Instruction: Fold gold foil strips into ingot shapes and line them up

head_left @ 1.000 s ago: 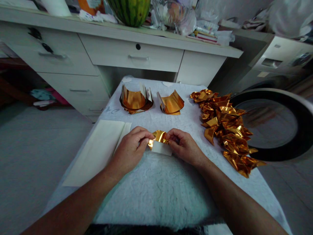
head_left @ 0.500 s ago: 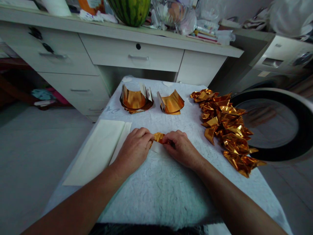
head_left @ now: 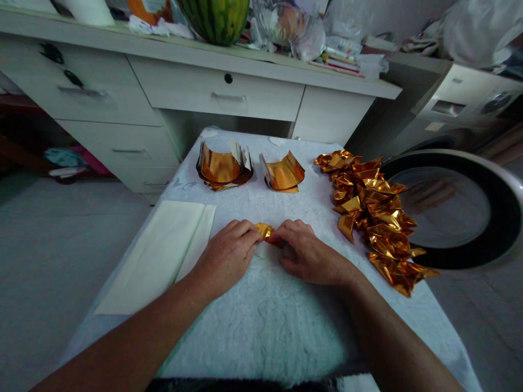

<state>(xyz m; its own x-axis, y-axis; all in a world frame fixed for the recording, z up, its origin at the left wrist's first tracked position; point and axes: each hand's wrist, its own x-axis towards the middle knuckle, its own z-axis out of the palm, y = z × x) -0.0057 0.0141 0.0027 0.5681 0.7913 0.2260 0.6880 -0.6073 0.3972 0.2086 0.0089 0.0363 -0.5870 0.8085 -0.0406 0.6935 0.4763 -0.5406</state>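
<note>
Between my two hands, at the middle of the cloth-covered table (head_left: 253, 326), is a small sheet of gold foil paper (head_left: 265, 230), partly hidden by fingers. My left hand (head_left: 235, 250) is closed on its left side, fingertips pressed down. On the right side, my right hand (head_left: 302, 247) pinches the same paper with bent fingers. A pale edge shows below the gold. Two stacks of curved gold foil sheets stand beyond my hands, a larger stack (head_left: 220, 167) at left and a smaller stack (head_left: 286, 173) at right.
Folded gold foil pieces (head_left: 373, 212) lie heaped along the table's right side. White paper sheets (head_left: 151, 250) lie at left. Behind stands a white drawer desk (head_left: 261, 95) bearing a watermelon (head_left: 216, 19). A washing machine's round door (head_left: 457, 209) hangs open at right.
My left fingers have shifted right over the gold foil paper, covering more of it. Less of its pale part shows now. The whole view has shifted slightly.
</note>
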